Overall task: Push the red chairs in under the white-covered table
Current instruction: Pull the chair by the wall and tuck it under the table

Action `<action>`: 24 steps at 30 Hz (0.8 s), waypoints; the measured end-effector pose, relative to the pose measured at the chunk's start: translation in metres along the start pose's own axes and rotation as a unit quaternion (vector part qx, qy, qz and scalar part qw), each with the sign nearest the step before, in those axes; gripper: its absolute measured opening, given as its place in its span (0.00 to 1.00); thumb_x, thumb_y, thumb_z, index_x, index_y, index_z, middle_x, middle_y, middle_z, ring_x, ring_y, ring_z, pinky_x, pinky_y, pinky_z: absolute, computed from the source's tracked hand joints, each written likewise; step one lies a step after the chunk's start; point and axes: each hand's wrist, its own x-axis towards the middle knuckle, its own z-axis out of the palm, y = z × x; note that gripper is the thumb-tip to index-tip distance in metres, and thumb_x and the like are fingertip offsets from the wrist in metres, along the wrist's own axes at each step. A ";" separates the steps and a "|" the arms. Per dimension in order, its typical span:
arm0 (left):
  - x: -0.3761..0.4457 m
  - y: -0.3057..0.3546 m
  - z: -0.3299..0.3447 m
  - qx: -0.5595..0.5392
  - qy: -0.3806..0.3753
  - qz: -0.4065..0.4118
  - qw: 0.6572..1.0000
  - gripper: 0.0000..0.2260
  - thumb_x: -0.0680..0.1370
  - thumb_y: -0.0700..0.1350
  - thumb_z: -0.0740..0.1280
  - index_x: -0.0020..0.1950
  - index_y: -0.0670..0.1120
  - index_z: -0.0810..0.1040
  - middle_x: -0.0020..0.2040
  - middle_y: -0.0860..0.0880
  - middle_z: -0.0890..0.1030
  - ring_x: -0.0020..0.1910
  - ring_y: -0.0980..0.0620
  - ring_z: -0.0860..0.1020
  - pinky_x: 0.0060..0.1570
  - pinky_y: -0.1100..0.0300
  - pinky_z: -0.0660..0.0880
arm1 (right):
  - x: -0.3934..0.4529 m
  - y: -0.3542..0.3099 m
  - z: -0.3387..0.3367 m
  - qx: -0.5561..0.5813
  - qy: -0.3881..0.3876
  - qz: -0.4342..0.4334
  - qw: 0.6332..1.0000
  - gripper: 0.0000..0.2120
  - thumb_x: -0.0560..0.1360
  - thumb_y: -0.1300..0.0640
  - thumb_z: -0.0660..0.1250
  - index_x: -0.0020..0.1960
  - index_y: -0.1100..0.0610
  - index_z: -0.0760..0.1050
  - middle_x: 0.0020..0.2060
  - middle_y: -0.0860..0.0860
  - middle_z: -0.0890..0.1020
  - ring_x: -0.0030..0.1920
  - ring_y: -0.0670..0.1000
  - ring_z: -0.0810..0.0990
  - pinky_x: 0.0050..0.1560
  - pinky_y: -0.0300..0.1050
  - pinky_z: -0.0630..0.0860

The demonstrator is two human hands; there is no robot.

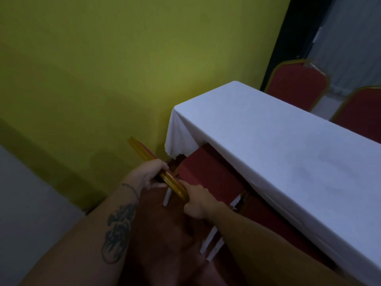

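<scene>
A long table under a white cloth [278, 145] runs from the centre to the lower right. A red chair [208, 174] with a gold frame stands at its near left end, its seat partly under the cloth's edge. My left hand [148, 172] and my right hand [198, 200] both grip the gold top rail of its backrest [173, 181], left hand farther along, right hand nearer me. A second red seat [274, 230] sits under the table to the right, mostly hidden by the cloth and my right arm.
Two more red chairs [296, 85] [362, 114] with gold frames stand on the table's far side. A yellow-green wall [123, 69] closes off the left and far end. Pale floor [31, 203] lies at the lower left. White chair legs [208, 242] show below my arms.
</scene>
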 end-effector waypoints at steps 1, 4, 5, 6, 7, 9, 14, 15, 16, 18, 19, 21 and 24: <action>0.000 0.001 0.005 -0.002 -0.011 -0.003 1.000 0.04 0.80 0.38 0.64 0.45 0.40 0.73 0.39 0.44 0.76 0.38 0.50 0.78 0.27 0.57 0.81 | -0.001 0.005 -0.001 0.006 0.004 0.005 1.000 0.44 0.70 0.56 0.68 0.80 0.40 0.53 0.62 0.55 0.78 0.56 0.59 0.81 0.55 0.53 0.81; 0.004 0.008 0.023 -0.017 -0.043 -0.004 0.999 0.01 0.80 0.38 0.63 0.49 0.40 0.72 0.40 0.44 0.75 0.40 0.50 0.77 0.33 0.55 0.80 | -0.001 0.022 -0.011 0.007 0.025 0.029 0.999 0.44 0.69 0.60 0.66 0.79 0.36 0.55 0.62 0.55 0.78 0.54 0.59 0.81 0.51 0.51 0.82; 0.006 0.009 0.029 -0.024 -0.046 -0.003 0.999 0.01 0.80 0.38 0.63 0.50 0.40 0.72 0.41 0.44 0.75 0.41 0.50 0.77 0.33 0.54 0.80 | -0.001 0.029 -0.015 0.008 0.029 0.039 0.999 0.44 0.69 0.60 0.66 0.79 0.35 0.55 0.62 0.56 0.78 0.54 0.59 0.81 0.50 0.49 0.81; 0.007 0.011 0.035 -0.032 -0.051 -0.002 0.998 0.01 0.80 0.38 0.63 0.50 0.41 0.72 0.42 0.45 0.75 0.41 0.50 0.77 0.33 0.54 0.80 | 0.000 0.034 -0.020 0.010 0.033 0.046 0.998 0.43 0.70 0.61 0.66 0.79 0.36 0.56 0.63 0.56 0.77 0.54 0.59 0.81 0.48 0.47 0.80; 0.010 0.014 0.039 -0.035 -0.057 0.001 0.998 0.01 0.80 0.37 0.63 0.49 0.41 0.72 0.42 0.44 0.75 0.41 0.50 0.77 0.31 0.54 0.81 | 0.000 0.039 -0.023 0.014 0.037 0.052 0.998 0.42 0.71 0.61 0.65 0.79 0.36 0.56 0.63 0.57 0.77 0.53 0.58 0.81 0.46 0.46 0.79; 0.014 0.019 0.046 -0.042 -0.068 0.003 0.997 0.02 0.79 0.37 0.64 0.50 0.41 0.72 0.44 0.44 0.75 0.43 0.50 0.78 0.26 0.56 0.81 | 0.002 0.045 -0.027 0.023 0.043 0.062 0.997 0.41 0.72 0.62 0.65 0.79 0.36 0.57 0.62 0.57 0.77 0.51 0.58 0.80 0.44 0.44 0.76; 0.021 0.018 0.045 -0.036 -0.077 0.002 0.996 0.08 0.79 0.42 0.67 0.56 0.41 0.74 0.46 0.44 0.78 0.43 0.49 0.79 0.26 0.56 0.80 | 0.011 0.048 -0.024 0.035 0.059 0.085 0.994 0.38 0.72 0.60 0.65 0.78 0.37 0.59 0.61 0.57 0.76 0.55 0.59 0.78 0.52 0.48 0.75; 0.020 0.016 0.045 -0.022 -0.075 0.007 0.997 0.10 0.79 0.44 0.68 0.57 0.41 0.75 0.46 0.44 0.78 0.42 0.48 0.79 0.28 0.55 0.81 | 0.012 0.048 -0.022 0.031 0.057 0.090 0.994 0.37 0.72 0.60 0.65 0.77 0.39 0.60 0.61 0.56 0.76 0.56 0.59 0.79 0.53 0.49 0.75; 0.018 0.014 0.045 -0.003 -0.064 0.021 0.998 0.12 0.78 0.46 0.69 0.58 0.41 0.76 0.47 0.44 0.79 0.42 0.48 0.79 0.33 0.53 0.82 | 0.012 0.049 -0.020 0.030 0.054 0.099 0.993 0.36 0.72 0.59 0.66 0.77 0.41 0.61 0.59 0.55 0.77 0.55 0.58 0.79 0.54 0.50 0.77; 0.017 0.008 0.049 0.043 0.015 0.091 0.995 0.20 0.76 0.49 0.72 0.62 0.40 0.72 0.53 0.43 0.78 0.48 0.46 0.79 0.47 0.52 0.77 | 0.008 0.053 -0.020 0.033 0.043 0.113 0.992 0.32 0.72 0.58 0.67 0.75 0.46 0.65 0.56 0.54 0.77 0.51 0.55 0.80 0.55 0.53 0.80; 0.018 0.003 0.051 0.085 0.095 0.153 0.980 0.29 0.74 0.49 0.74 0.68 0.38 0.67 0.60 0.41 0.75 0.56 0.42 0.77 0.53 0.53 0.74 | 0.005 0.055 -0.022 0.033 0.037 0.114 0.992 0.30 0.72 0.58 0.67 0.73 0.48 0.66 0.55 0.53 0.78 0.51 0.54 0.80 0.55 0.54 0.81; 0.011 -0.010 0.053 0.221 0.232 0.303 0.898 0.39 0.72 0.50 0.74 0.76 0.37 0.58 0.73 0.35 0.64 0.70 0.35 0.67 0.64 0.47 0.68 | -0.007 0.059 -0.025 0.041 0.018 0.115 0.992 0.25 0.74 0.57 0.66 0.70 0.49 0.69 0.54 0.53 0.78 0.50 0.53 0.81 0.54 0.52 0.81; 0.007 -0.025 0.053 0.433 0.282 0.481 0.708 0.28 0.68 0.45 0.68 0.68 0.41 0.72 0.74 0.33 0.65 0.73 0.33 0.63 0.70 0.36 0.62 | -0.037 0.063 -0.026 0.046 0.005 0.110 0.993 0.19 0.77 0.54 0.67 0.67 0.50 0.70 0.57 0.53 0.79 0.51 0.51 0.80 0.52 0.49 0.81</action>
